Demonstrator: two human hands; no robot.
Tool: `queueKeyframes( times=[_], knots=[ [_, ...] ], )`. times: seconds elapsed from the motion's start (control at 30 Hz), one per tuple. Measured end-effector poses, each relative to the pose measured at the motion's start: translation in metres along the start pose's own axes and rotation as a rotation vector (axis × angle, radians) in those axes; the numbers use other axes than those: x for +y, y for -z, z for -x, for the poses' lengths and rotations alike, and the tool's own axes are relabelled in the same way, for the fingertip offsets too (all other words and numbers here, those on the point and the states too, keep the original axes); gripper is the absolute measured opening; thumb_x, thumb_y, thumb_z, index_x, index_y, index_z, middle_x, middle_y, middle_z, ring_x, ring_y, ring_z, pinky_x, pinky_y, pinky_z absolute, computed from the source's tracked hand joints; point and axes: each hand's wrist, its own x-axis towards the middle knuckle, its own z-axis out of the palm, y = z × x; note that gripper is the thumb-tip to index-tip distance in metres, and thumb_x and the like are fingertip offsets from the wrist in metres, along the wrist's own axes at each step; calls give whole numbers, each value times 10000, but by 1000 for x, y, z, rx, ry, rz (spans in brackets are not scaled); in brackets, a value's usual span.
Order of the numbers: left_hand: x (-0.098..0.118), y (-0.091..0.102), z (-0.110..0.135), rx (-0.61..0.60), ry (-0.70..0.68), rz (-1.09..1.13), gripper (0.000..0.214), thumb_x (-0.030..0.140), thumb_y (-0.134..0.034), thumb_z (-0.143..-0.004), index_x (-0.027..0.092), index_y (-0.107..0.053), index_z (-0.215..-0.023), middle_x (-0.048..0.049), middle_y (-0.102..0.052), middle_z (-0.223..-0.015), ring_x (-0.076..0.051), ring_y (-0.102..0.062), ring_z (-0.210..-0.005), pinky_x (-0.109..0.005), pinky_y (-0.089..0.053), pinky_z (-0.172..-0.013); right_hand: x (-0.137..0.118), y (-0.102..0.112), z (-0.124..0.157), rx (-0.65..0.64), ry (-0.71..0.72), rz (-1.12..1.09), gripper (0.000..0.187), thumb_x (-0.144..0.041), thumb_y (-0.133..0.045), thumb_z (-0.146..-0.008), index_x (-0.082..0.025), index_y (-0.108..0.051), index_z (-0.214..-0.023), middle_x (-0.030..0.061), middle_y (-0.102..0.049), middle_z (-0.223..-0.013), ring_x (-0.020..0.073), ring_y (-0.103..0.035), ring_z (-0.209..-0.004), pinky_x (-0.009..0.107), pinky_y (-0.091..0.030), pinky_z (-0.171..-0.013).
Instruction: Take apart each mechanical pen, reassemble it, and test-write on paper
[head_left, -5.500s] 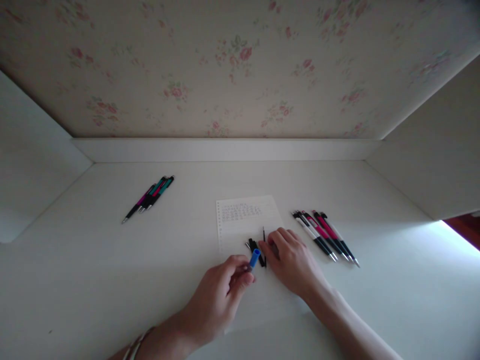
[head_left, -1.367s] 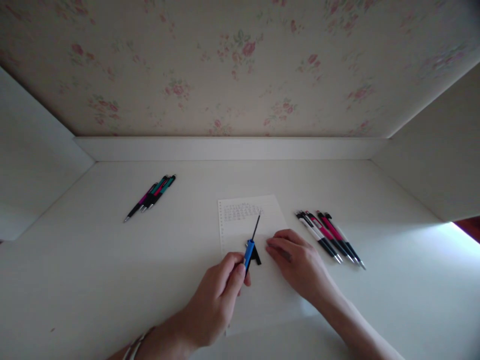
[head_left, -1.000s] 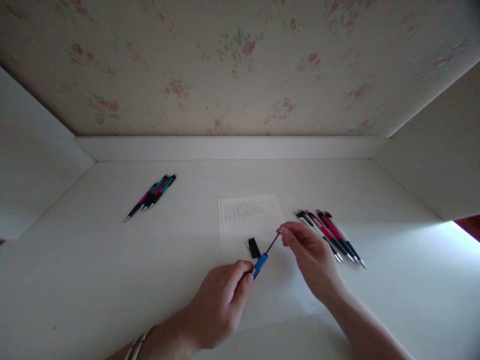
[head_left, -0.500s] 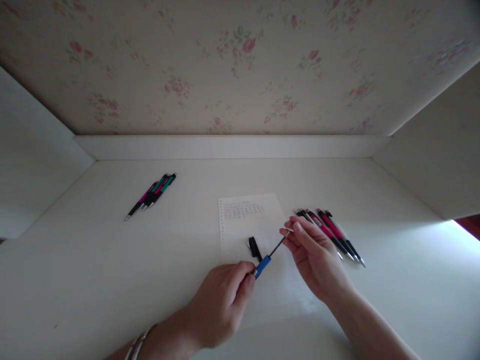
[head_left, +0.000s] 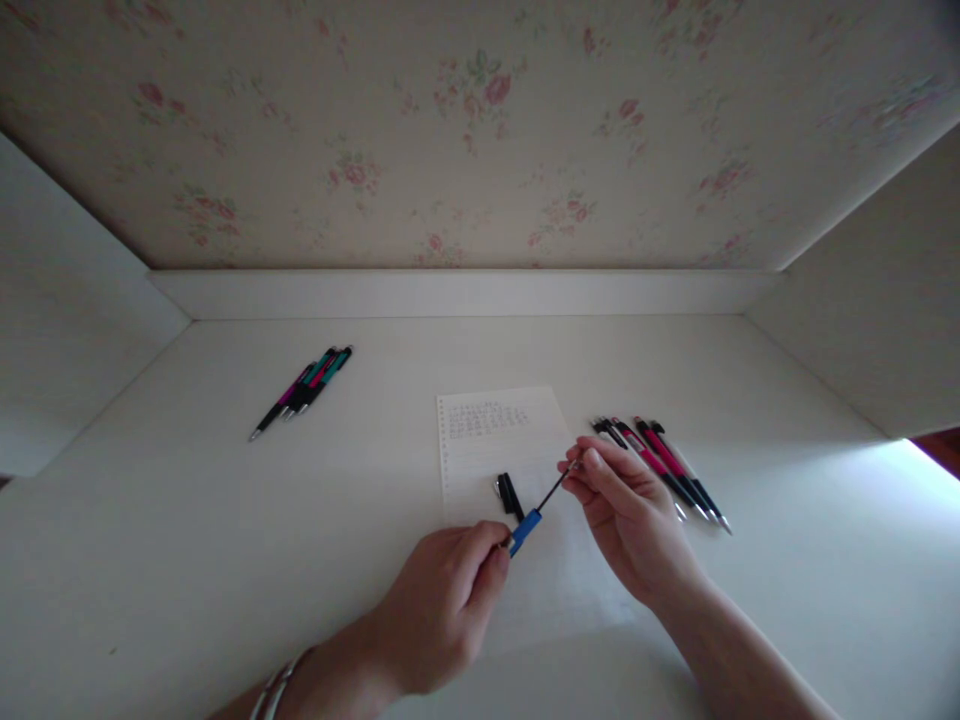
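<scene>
Blue barrel [head_left: 526, 532] steadied, thin refill [head_left: 553, 491] pinched

Well beyond your left hand [head_left: 446, 600], off to its left: a cluster of pens [head_left: 303, 393] on the surface [head_left: 187, 520], perhaps set aside from the work. That hand reaches in low, back upward, thumb and fingers clamped on the blue barrel, presumably to steady it with the refill's end facing your other hand. Just beyond the grip, black pen parts [head_left: 509, 495] lie on the lined paper [head_left: 469, 475], probably for easy reach. Refill slants up from the barrel; your right hand [head_left: 626, 510], palm turned inward, pinches its far tip between thumb and fingers, likely for fine control. Just beyond that hand, partly hidden by it: a row of pens [head_left: 665, 456].
</scene>
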Motion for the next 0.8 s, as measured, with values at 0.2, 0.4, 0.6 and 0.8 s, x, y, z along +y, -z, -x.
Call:
queueKeyframes(
  times=[0.2,0.4,0.6,0.8],
  knots=[
    [-1,0,1,9,-11,-20,252,278,-337,-1052,185,-561,-985,-8,-597,-765,-168,-568,-701,-284,-412,-694,-1,0,-1,38,17,-17,200,-313,-892,-708,-238,-806,-872,2,-783,-837,104,-739,-726,168,-622,-680],
    [-3,-1,1,4,-17,-19,245,279,-345,-1050,187,-556,-967,3,-574,-736,-160,-546,-669,-279,-406,-666,-1,1,-1,36,29,-14,202,-313,-889,-713,-232,-804,-879,7,-782,-852,107,-739,-727,170,-622,-679],
    [-3,-1,2,11,-21,-24,247,274,-341,-1051,183,-560,-983,-6,-588,-758,-163,-560,-690,-281,-413,-685,1,0,1,9,49,7,184,-325,-878,-729,-249,-800,-878,1,-778,-868,111,-745,-741,183,-619,-686],
    [-3,-2,1,5,-7,-21,231,272,-355,-1048,192,-552,-961,2,-579,-749,-159,-551,-687,-280,-402,-678,5,2,1,-47,103,85,171,-345,-858,-757,-268,-793,-894,3,-774,-855,114,-731,-749,211,-608,-692]
  ],
)
